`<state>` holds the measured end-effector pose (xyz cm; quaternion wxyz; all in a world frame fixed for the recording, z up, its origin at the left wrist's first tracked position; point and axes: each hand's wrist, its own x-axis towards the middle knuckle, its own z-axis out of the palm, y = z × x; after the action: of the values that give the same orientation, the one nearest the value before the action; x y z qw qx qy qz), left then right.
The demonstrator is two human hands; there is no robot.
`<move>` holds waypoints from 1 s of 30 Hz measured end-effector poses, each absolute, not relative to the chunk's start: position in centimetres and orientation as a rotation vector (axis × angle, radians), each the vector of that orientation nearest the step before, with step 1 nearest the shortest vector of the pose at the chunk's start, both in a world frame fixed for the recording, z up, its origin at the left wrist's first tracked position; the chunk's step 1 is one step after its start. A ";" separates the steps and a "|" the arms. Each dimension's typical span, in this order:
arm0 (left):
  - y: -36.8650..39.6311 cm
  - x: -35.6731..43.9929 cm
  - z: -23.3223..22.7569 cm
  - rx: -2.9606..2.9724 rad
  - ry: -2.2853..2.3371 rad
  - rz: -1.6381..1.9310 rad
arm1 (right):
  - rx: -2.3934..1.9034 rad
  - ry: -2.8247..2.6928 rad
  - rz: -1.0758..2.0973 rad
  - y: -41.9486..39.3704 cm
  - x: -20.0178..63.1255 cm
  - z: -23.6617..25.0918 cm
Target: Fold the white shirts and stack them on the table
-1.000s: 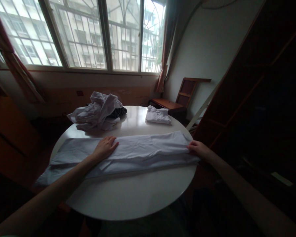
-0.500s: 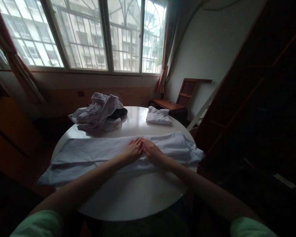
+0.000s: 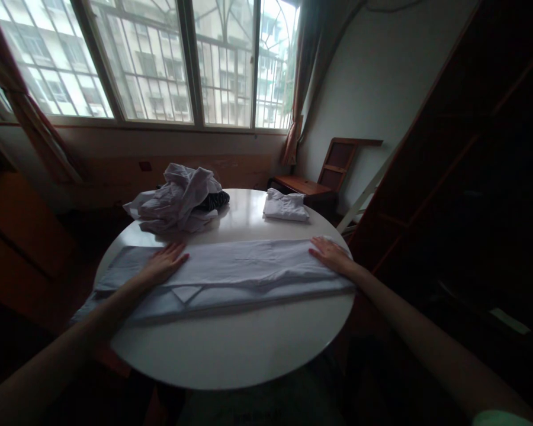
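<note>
Long pale folded cotton garment lies across my round white worktop; left hand and right hand press flat, open-palmed, smoothing it. Next I judge a crosswise fold.

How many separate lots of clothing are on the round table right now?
3: a long white garment flat across the near side under both hands, a crumpled pile at far left, a folded white piece at far right. The pile may hide more.
</note>
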<state>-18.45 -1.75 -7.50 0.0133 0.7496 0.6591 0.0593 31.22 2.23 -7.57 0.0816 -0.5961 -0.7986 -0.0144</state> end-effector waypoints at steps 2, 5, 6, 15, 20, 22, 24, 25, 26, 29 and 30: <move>-2.2 -21.8 -7.6 2.319 2.164 0.179 | -1.788 -2.357 -0.037 2.6 32.1 -7.8; -2.8 -24.6 -7.7 2.204 2.330 0.158 | -1.770 -2.327 -0.057 2.7 32.2 -8.1; -3.0 -25.0 -7.7 2.149 2.383 0.145 | -1.762 -2.318 -0.081 2.5 32.1 -8.1; -3.1 -24.7 -7.9 2.100 2.464 0.131 | -1.671 -2.341 -0.366 2.6 31.6 -6.6; -3.1 -24.8 -7.9 2.071 2.452 0.100 | -1.833 -2.345 -0.125 4.5 32.3 -7.2; -3.1 -24.9 -8.0 2.074 2.461 0.139 | -1.861 -2.335 -0.132 4.5 32.3 -7.2; -3.3 -25.0 -8.0 2.020 2.532 0.210 | -1.896 -2.305 -0.209 4.0 31.7 -7.1; -3.4 -25.0 -7.9 1.969 2.579 0.250 | -1.909 -2.286 -0.253 3.7 31.2 -7.0; -3.6 -24.9 -7.8 1.912 2.626 0.290 | -1.908 -2.276 -0.284 3.2 30.4 -6.9; -4.3 -24.1 -7.0 1.767 2.746 0.379 | -1.780 -2.350 -0.244 1.6 27.0 -6.9; -4.6 -23.8 -6.6 1.742 2.774 0.397 | -1.700 -2.395 -0.211 1.0 25.5 -7.0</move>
<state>-23.77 -4.56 -6.65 -0.0788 0.5263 0.8381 0.1200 25.49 1.01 -6.97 0.0985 -0.5745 -0.8094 -0.0712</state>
